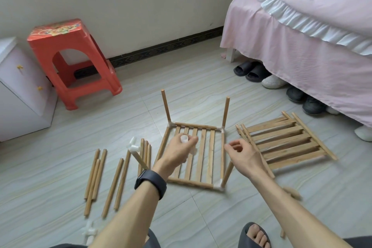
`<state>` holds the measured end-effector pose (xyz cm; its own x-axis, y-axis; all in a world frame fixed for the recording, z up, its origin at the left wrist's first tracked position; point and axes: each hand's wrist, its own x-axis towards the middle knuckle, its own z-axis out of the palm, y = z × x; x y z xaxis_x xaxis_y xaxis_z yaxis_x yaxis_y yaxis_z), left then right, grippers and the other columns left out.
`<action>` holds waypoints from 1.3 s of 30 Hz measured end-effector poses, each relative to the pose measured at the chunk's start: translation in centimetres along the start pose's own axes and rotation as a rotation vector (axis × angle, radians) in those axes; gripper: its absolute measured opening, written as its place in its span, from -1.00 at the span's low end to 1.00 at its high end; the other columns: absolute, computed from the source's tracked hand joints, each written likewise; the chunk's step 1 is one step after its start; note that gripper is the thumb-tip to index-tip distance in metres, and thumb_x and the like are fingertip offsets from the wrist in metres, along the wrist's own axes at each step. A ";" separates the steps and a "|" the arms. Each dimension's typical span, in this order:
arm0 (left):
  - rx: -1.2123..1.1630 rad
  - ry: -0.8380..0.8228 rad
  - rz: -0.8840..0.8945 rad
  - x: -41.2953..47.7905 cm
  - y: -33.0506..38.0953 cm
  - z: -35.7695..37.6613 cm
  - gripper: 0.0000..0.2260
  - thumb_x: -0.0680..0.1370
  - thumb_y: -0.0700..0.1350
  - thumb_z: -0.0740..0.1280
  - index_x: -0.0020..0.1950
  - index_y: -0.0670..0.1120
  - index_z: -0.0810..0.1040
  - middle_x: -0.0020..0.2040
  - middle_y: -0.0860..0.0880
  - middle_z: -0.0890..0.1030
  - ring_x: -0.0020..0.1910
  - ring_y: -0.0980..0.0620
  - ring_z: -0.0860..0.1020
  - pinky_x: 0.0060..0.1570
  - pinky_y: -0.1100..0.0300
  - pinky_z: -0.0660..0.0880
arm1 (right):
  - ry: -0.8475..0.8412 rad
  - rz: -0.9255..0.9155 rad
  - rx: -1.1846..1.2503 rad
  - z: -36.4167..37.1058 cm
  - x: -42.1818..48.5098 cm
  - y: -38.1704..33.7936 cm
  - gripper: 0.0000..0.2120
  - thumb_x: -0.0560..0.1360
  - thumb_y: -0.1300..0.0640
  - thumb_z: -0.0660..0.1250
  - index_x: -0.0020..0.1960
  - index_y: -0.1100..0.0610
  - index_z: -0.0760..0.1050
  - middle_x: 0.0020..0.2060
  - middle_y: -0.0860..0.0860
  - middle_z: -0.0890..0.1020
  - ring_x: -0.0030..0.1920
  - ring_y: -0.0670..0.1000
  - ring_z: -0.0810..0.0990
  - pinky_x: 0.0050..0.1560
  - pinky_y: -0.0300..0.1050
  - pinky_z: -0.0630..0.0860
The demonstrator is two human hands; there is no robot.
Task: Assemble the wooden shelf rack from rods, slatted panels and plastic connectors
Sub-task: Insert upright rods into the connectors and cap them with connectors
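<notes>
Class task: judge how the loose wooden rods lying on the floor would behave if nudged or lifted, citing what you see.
The loose wooden rods would probably roll if nudged sideways: they are round and lie on smooth floor tiles. They likely stay stiff when lifted, being straight wood. Each looks slim, so probably light for its length.

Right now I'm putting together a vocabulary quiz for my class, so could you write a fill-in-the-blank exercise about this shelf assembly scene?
1. The left hand holds a white plastic ____.
2. The stool near the wall is ____.
3. The stack of slatted panels lies to the ____ of the half-built frame.
4. The band on the left wrist is ____.
Missing words: connector; red; right; black.
</notes>
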<state>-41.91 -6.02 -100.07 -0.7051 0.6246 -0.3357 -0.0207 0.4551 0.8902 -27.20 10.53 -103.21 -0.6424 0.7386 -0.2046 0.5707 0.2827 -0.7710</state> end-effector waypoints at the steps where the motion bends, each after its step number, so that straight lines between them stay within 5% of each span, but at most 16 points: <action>1: -0.125 -0.077 -0.043 -0.2 0.5 0.9 -0.72 0.63 0.10 0.33 0.02 -0.12 0.49 -0.24 0.00 0.54 -0.49 0.20 0.37 -0.43 0.29 0.33 | -0.032 -0.016 0.136 -0.2 -0.5 -1.1 -0.77 0.58 -0.17 0.33 0.08 -0.04 0.59 -0.04 -0.13 0.66 0.04 -0.05 0.64 0.10 -0.05 0.56; 5: -0.410 -0.250 -0.169 -0.6 1.5 3.2 -0.66 0.61 0.16 0.33 0.04 -0.13 0.53 -0.35 0.03 0.51 -0.48 0.12 0.29 -0.44 0.25 0.27 | -0.257 -0.093 0.366 -0.6 -2.6 -4.1 -0.80 0.57 -0.18 0.35 0.04 -0.10 0.66 -0.11 -0.07 0.73 -0.16 -0.03 0.74 -0.07 -0.01 0.67; 10: -0.531 -0.288 -0.275 -0.7 1.7 3.6 -0.53 0.57 0.28 0.27 -0.12 -0.16 0.50 -0.41 0.00 0.44 -0.49 0.10 0.30 -0.41 0.23 0.27 | -0.277 -0.137 0.361 -0.6 -3.2 -3.7 -0.86 0.50 -0.02 0.51 0.01 0.01 0.68 -0.14 0.01 0.73 -0.15 0.00 0.74 0.00 0.04 0.68; 13: -0.578 -0.251 -0.291 -0.8 1.6 3.3 -0.53 0.60 0.24 0.24 0.05 -0.21 0.47 -0.35 -0.06 0.50 -0.49 0.08 0.35 -0.40 0.21 0.31 | -0.264 -0.168 0.298 -0.3 -3.1 -3.1 -0.86 0.48 -0.03 0.52 0.00 -0.02 0.68 -0.14 -0.04 0.74 -0.09 -0.05 0.72 0.06 0.02 0.66; 19: -0.507 -0.263 -0.167 -0.6 0.7 2.5 -0.67 0.55 0.03 0.42 0.21 -0.15 0.59 0.02 -0.08 0.62 -0.31 0.05 0.55 -0.26 0.21 0.44 | -0.114 -0.060 0.357 0.0 -1.7 -2.1 -0.84 0.58 -0.05 0.40 -0.02 0.03 0.68 -0.21 0.01 0.74 -0.14 0.00 0.73 0.05 0.11 0.67; 24: -0.350 -0.279 -0.112 -0.7 0.2 2.4 -0.60 0.48 0.19 0.49 0.22 0.01 0.68 0.11 0.01 0.71 -0.16 0.07 0.59 -0.13 0.19 0.48 | -0.157 0.013 0.407 0.4 -1.2 -0.8 -0.81 0.61 -0.01 0.37 0.00 0.09 0.67 -0.18 0.04 0.74 -0.09 0.06 0.73 -0.06 -0.05 0.67; 32: -0.328 -0.312 -0.128 -0.4 0.1 4.4 -0.46 0.41 0.15 0.56 0.34 0.23 0.47 0.08 0.05 0.72 -0.13 0.07 0.66 -0.06 0.12 0.50 | -0.069 0.198 0.773 -0.2 -0.7 0.4 -0.84 0.53 0.14 0.49 0.06 0.19 0.63 -0.15 0.13 0.72 -0.12 0.03 0.72 -0.11 -0.14 0.62; 39: -0.313 -0.301 -0.140 0.2 0.0 6.3 -0.40 0.40 0.26 0.52 0.35 0.06 0.49 0.03 0.06 0.73 -0.14 0.08 0.66 -0.09 0.13 0.50 | 0.052 0.201 0.737 -0.7 -0.3 1.2 -0.77 0.49 0.05 0.53 -0.02 0.20 0.64 -0.24 0.08 0.72 -0.21 -0.03 0.70 -0.09 -0.08 0.67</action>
<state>-37.54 -1.90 -102.03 -0.4437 0.7487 -0.4924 -0.3469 0.3631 0.8647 -25.98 11.05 -103.63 -0.5269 0.7659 -0.3684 0.1736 -0.3274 -0.9288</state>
